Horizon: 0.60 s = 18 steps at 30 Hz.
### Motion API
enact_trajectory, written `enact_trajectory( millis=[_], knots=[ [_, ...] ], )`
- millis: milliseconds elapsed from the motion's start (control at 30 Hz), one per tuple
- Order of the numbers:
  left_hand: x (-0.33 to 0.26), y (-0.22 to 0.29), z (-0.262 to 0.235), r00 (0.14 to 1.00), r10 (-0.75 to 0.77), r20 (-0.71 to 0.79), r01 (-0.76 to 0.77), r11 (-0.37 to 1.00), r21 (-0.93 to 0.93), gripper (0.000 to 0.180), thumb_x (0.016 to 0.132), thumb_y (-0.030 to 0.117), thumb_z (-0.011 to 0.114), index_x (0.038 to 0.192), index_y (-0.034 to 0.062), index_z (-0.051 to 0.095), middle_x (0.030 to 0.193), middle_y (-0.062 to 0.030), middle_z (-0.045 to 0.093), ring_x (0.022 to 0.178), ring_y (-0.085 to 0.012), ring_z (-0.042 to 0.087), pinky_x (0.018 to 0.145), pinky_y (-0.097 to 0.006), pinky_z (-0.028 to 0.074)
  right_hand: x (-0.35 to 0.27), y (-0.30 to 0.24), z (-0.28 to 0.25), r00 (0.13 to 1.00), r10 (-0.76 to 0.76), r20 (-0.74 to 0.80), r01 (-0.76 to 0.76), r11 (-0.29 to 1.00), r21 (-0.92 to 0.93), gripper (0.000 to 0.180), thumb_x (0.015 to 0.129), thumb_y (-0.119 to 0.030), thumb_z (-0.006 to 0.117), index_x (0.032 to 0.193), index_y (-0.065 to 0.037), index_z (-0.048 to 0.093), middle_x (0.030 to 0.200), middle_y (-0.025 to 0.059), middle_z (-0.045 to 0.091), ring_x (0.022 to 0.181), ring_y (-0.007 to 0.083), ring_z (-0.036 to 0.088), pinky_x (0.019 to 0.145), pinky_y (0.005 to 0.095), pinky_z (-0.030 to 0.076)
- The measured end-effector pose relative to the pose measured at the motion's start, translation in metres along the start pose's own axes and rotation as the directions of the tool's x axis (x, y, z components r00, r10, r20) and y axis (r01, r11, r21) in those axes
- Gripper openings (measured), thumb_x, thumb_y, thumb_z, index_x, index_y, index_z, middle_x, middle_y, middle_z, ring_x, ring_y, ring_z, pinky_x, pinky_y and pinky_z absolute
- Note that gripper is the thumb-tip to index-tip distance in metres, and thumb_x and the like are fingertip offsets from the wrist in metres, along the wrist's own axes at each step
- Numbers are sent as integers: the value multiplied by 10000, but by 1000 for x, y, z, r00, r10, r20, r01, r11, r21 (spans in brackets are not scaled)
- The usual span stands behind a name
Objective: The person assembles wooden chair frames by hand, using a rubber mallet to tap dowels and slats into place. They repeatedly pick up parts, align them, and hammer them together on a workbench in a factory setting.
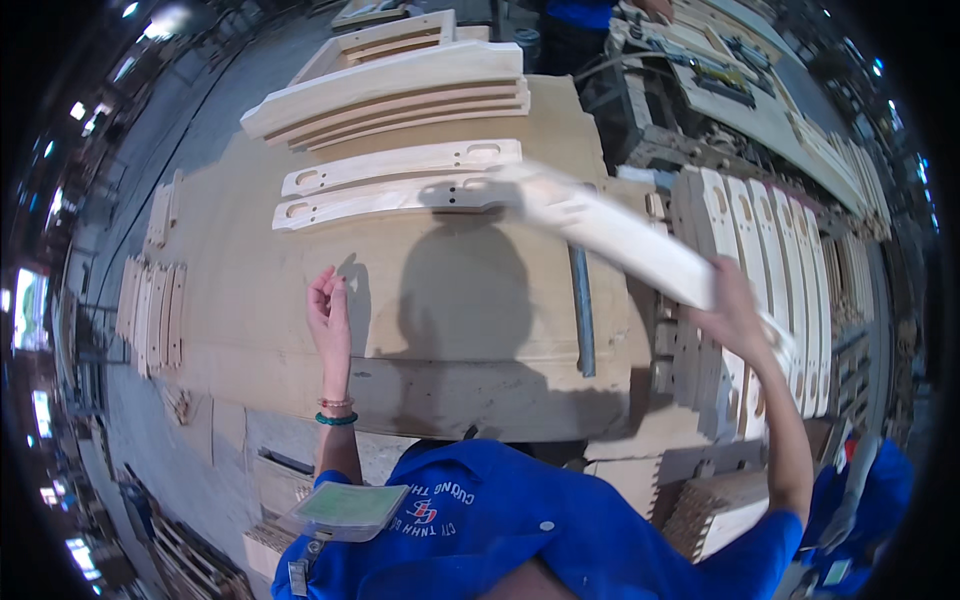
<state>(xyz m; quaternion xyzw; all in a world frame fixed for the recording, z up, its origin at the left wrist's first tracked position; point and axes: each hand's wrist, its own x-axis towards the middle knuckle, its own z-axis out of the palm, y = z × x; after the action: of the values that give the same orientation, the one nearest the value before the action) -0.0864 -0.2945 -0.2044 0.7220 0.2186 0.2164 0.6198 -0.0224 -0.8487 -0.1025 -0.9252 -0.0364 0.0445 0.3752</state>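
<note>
My right hand [732, 308] grips one end of a pale wooden slat [620, 235], which is smeared by motion. The slat slants up and left, its far end over the right ends of two slats on the table. Those are an upper slat [400, 166] and a lower slat [390, 203], lying side by side, each with an oval slot and small dark holes. My left hand [330, 305] hovers over the cardboard-covered tabletop [290, 260], holding nothing, its fingers loosely curled and a little apart.
Beyond the slats lies a stack of wooden boards [400, 90]. A grey metal bar [582, 310] lies near the table's right side. At right stands a row of slotted slats [765, 260]; at left, short wooden pieces [150, 310]. A co-worker's blue sleeve [870, 500] shows at lower right.
</note>
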Motion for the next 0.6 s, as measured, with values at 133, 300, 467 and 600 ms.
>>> enact_trajectory(
  millis=[133,300,467,600],
  knots=[
    [15,34,10,929,339,147,-370,844,390,454,869,241,649,1255,46,512,1148,-114,597,1124,-253,542,966,-362,409,68,-108,169,877,-284,388,361,921,-143,626,690,-257,736,1160,35,442,1092,193,520,1067,313,500,936,403,393],
    [56,35,2,726,423,542,-681,329,655,778,734,342,759,1372,85,395,1333,-150,472,1290,-341,387,1077,-480,262,125,-170,284,820,-515,250,572,730,-373,760,783,-469,667,1307,8,389,1261,242,477,1258,347,405,1037,439,335],
    [87,3,-11,658,268,704,-753,234,615,954,658,437,784,1428,126,314,1454,-133,326,1380,-337,240,1103,-554,156,123,-212,202,857,-436,274,-336,-71,939,888,869,-716,292,1428,-27,277,1446,262,282,1303,391,359,1071,569,278],
    [96,-5,14,532,266,804,-846,215,488,982,648,459,781,1432,119,299,1445,-137,336,1376,-353,239,1106,-544,155,94,-196,179,880,-452,145,-336,-379,862,915,841,-744,305,1422,-37,300,1442,266,285,1298,419,351,1062,582,289]
  ],
)
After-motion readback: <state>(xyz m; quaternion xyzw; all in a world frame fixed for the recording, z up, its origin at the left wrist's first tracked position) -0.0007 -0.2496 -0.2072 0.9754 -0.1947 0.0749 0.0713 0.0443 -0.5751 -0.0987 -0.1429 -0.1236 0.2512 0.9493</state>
